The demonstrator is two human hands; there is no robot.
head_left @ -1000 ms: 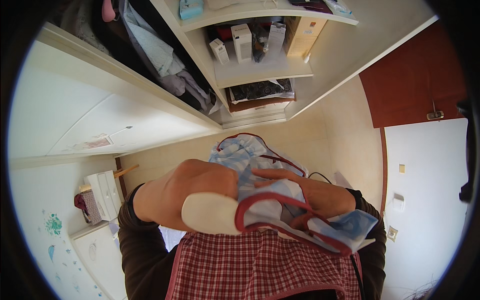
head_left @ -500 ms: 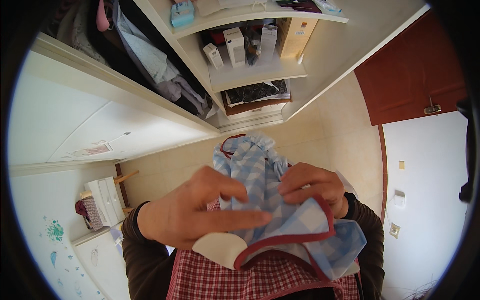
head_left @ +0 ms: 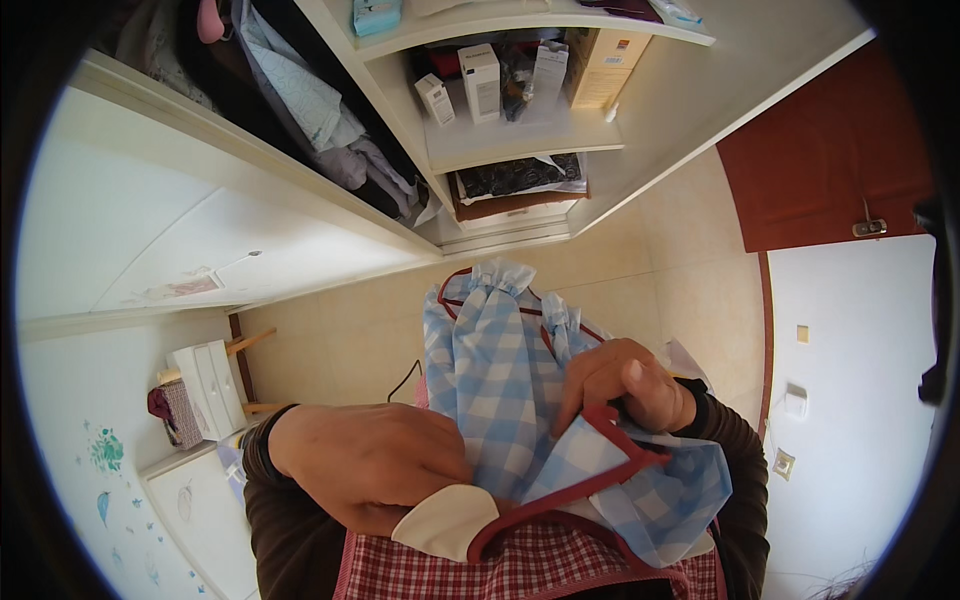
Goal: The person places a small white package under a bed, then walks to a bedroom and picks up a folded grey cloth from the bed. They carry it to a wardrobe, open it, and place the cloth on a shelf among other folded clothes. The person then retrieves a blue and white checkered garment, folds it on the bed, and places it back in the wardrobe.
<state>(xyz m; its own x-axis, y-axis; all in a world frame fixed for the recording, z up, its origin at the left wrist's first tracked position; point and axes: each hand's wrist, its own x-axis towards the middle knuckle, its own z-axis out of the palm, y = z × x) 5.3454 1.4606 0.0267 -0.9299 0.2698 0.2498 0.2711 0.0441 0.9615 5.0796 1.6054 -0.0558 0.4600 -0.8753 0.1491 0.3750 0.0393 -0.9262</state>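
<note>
A light blue and white checked smock (head_left: pixel 505 355) with dark red trim and gathered cuffs hangs in front of me. My left hand (head_left: pixel 370 465) is closed at its near left side, fingertips hidden in the cloth. A cream rounded patch (head_left: pixel 447 522) on the smock's edge shows just below that hand. On the other side, my right hand (head_left: pixel 628 385) curls over the folded cloth and grips it, thumb pointing up. Between the hands, the trimmed edge folds over toward me. A red and white checked apron (head_left: pixel 430 555) covers my front beneath it.
Ahead stands an open cabinet with a shelf (head_left: pixel 520 155) of small boxes. Clothes (head_left: pixel 320 110) hang to its left, beside a white door panel (head_left: pixel 150 220). A small white drawer unit (head_left: pixel 212 385) is at the left, a red-brown door (head_left: pixel 830 150) at far right.
My left hand has moved down and left, and its fingers, stretched out before, have closed into the cloth. My right thumb has lifted. The smock is spread wider, and the view has shifted slightly.
</note>
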